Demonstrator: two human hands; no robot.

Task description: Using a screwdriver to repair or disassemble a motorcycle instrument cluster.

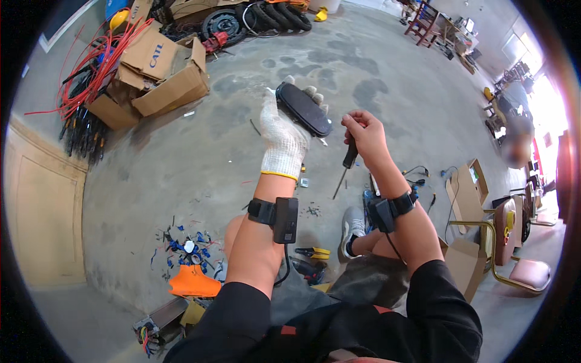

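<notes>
My left hand [283, 136], in a white knitted glove with a yellow cuff edge, grips a black, flat, oval-shaped casing [304, 109] and holds it up above the floor, tilted. Gloved fingertips show past its far right edge. To the right of it, my bare right hand [370, 138] is closed around the black handle of a screwdriver [350, 156]. The thin metal shaft points down toward the floor, apart from the casing. What the casing's underside looks like is hidden.
Below my left arm lie scattered blue and black bits [184, 247] and an orange piece [193, 281]. Yellow-handled pliers [313, 253] lie between my legs. Cardboard boxes [172, 91], red cable [112, 54] and tyres [284, 17] stand far left. A chair [529, 273] and another person [517, 121] are at right.
</notes>
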